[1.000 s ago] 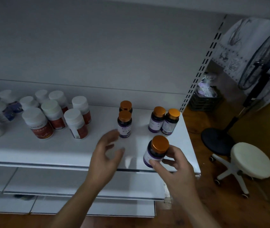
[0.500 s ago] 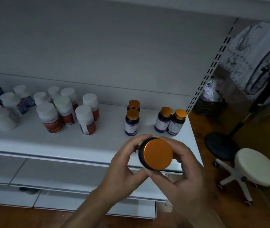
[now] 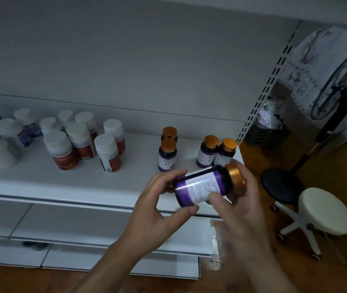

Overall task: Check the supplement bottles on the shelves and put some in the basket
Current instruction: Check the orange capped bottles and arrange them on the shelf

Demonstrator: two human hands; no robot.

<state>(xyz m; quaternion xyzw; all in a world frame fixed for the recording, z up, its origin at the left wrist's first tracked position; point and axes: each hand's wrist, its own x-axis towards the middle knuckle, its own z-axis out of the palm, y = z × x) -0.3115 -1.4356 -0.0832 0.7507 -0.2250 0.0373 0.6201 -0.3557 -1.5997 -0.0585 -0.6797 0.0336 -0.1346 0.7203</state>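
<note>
Supplement bottle (image 3: 202,188) sideways between both hands

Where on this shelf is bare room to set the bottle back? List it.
Free: the wide front strip of the shelf; the gap between the red-label bottles and the gold-capped pair; a narrower gap before the right-hand pair. Crowded: the white-capped cluster at left.

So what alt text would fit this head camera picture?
Two hands, left and right, hold a purple bottle sideways, gold cap to the right, before a white shelf of more bottles.
</note>
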